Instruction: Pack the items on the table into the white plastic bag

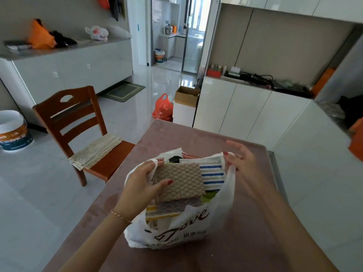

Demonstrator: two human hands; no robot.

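A white plastic bag [176, 230] with dark lettering stands open on the brown table [245, 222]. Several cloths fill it: a beige waffle-textured cloth [179, 180] on top, a blue-and-white striped cloth [213, 176] beside it, and yellow-striped and pink ones partly hidden. My left hand [140, 183] pinches the bag's left handle together with the edge of the beige cloth. My right hand [240, 160] grips the bag's right handle at its top, the other fingers spread.
A wooden chair [78, 130] with a folded cloth on its seat stands left of the table. White cabinets [245, 112] run along the right. An orange bag [163, 108] and a cardboard box [186, 95] sit on the floor beyond. A white bucket [13, 130] stands far left.
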